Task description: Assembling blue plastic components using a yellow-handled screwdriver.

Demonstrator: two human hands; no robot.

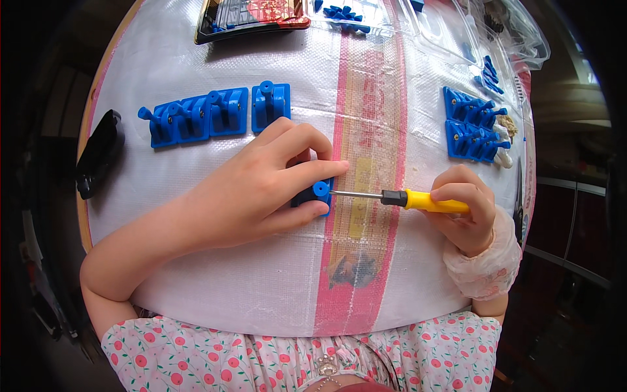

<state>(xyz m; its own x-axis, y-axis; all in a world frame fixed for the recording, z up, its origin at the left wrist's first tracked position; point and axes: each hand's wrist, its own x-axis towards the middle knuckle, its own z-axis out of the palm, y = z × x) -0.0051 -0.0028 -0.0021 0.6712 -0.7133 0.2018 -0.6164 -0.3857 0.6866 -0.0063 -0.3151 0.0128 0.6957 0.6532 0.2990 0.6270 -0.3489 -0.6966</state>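
Observation:
My left hand (287,170) is closed around a small blue plastic piece (321,189) with a square base and a round peg, pressing it on the table; most of it lies under my fingers. From the right, my right hand (460,206) grips the yellow handle of a screwdriver (418,200). Its metal shaft lies level, and the tip meets the side of the blue piece by the peg. Just beyond my left hand stands a similar blue piece (270,108), and a row of joined ones (196,119) sits to its left.
More blue assemblies (471,125) stand at the right, beside small pale bits. A black case (100,153) lies at the left edge. At the back are a black-rimmed tray (251,32), loose blue parts (346,18) and clear plastic containers (444,29). A white woven sheet (255,287) covers the table.

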